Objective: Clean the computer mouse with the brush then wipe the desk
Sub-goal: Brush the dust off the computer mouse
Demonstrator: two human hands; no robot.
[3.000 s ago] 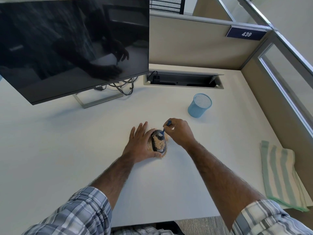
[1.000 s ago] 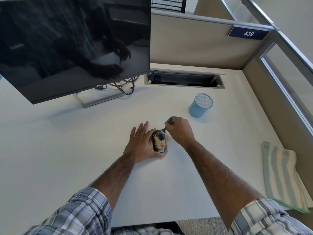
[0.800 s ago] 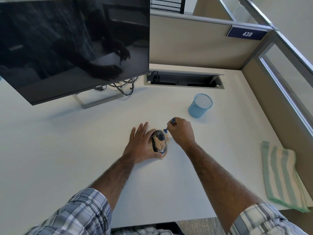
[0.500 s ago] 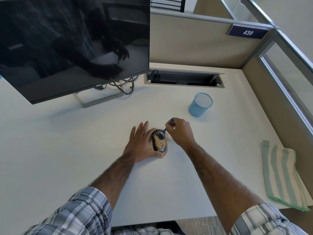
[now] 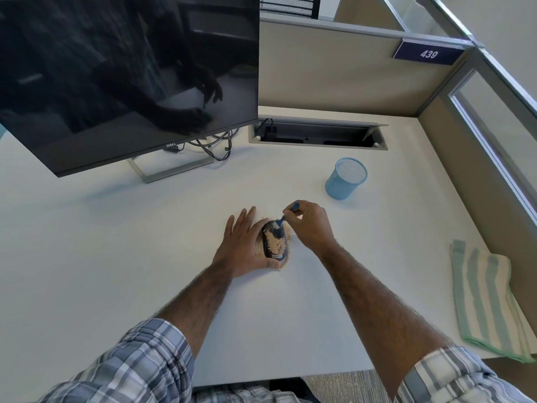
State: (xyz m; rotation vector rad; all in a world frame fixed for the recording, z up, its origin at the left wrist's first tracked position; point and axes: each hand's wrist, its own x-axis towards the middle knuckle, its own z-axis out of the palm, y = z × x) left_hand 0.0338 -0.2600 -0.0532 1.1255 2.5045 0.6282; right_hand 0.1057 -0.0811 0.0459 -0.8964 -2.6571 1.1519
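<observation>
A black computer mouse [image 5: 275, 242] lies in the middle of the white desk [image 5: 116, 257], covered with tan crumbs; more crumbs lie scattered around it. My left hand [image 5: 239, 245] rests against the mouse's left side, fingers straight, thumb curled under its near end. My right hand [image 5: 308, 225] pinches a small blue brush [image 5: 286, 216], whose bristle tip touches the far end of the mouse. A green and cream striped cloth [image 5: 488, 301] lies folded at the desk's right edge.
A dark monitor [image 5: 125, 77] on a metal stand fills the far left, cables behind it. A blue mesh pen cup [image 5: 345, 178] stands beyond my right hand. An open cable tray [image 5: 318, 136] is set into the desk's back. Partition walls close the back and right.
The brush tip has made short strokes over the far end of the mouse, lifting off to the right and coming back. My left hand has stayed in place.
</observation>
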